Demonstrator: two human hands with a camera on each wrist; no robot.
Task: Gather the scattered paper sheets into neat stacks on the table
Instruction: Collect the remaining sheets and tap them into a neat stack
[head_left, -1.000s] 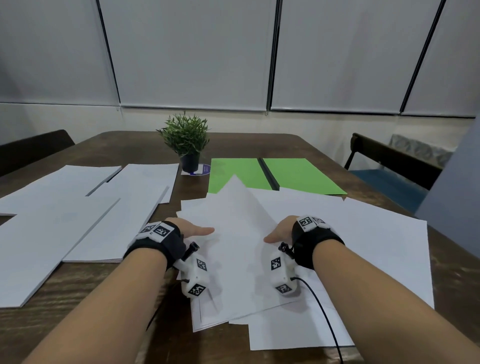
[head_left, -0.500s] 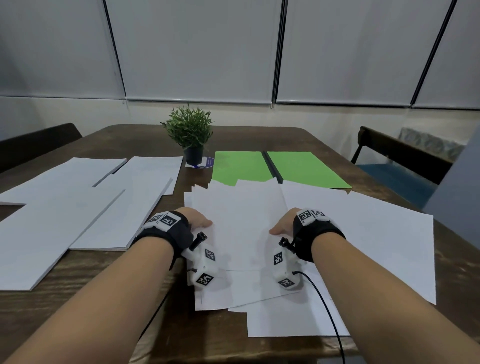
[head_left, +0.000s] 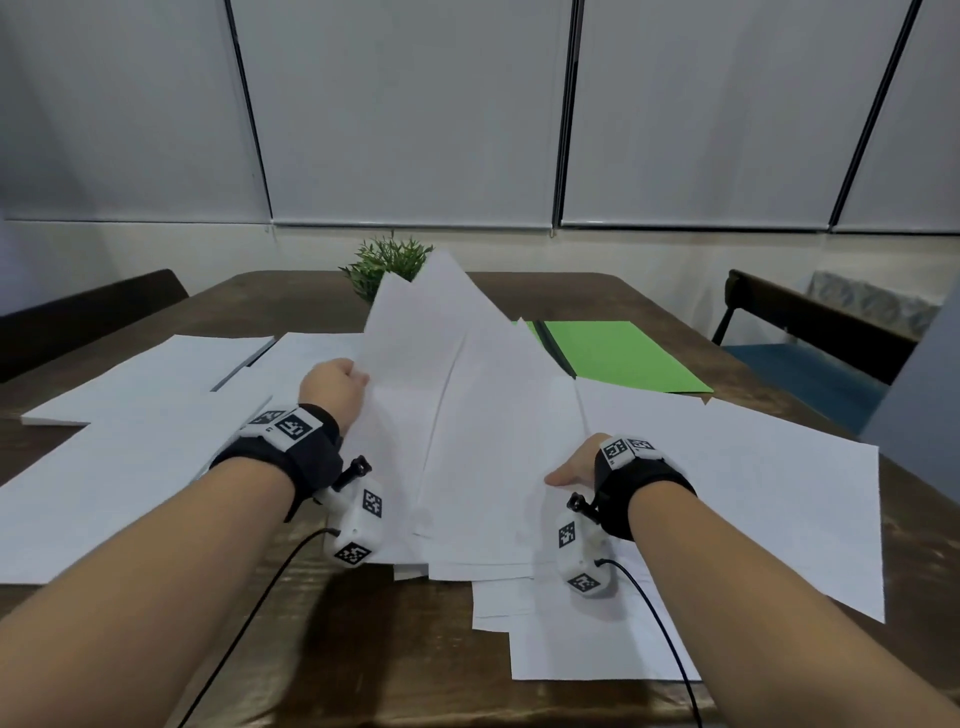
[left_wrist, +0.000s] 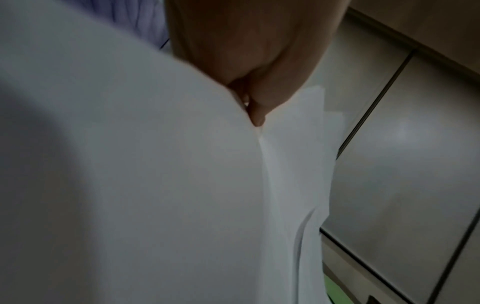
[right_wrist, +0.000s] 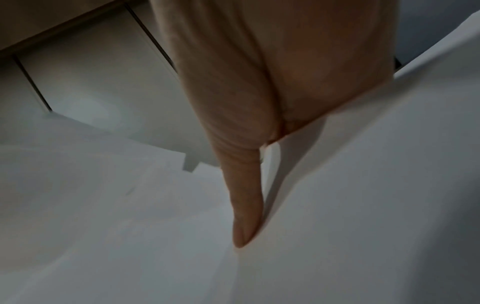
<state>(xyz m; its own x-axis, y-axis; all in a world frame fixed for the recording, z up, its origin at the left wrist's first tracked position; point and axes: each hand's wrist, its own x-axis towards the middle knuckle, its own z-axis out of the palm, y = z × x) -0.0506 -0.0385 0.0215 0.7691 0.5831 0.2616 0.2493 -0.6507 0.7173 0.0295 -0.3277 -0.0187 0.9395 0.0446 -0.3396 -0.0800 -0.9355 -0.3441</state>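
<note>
- The left hand grips the left edge of a bundle of white sheets; in the left wrist view its thumb presses into the paper, and the other fingers are hidden behind the sheets
- The right hand holds the right edge of the same bundle lower down; the right wrist view shows its thumb lying straight along the front of the paper, while the fingers are out of sight behind it
- The bundle is tilted up off the wooden table, its lower edge resting on the loose sheets beneath, its top corners fanned unevenly and rising in front of a small potted plant
- More white sheets lie flat under and to the right of the bundle, one large sheet reaching toward the table's right edge
- To the left, several overlapping white sheets lie spread across the table, well apart from the raised bundle
- Green sheets lie flat behind the bundle on the right side, with a dark strip along their left edge
- A dark chair stands by the table's right side
- Grey blinds cover the back wall
</note>
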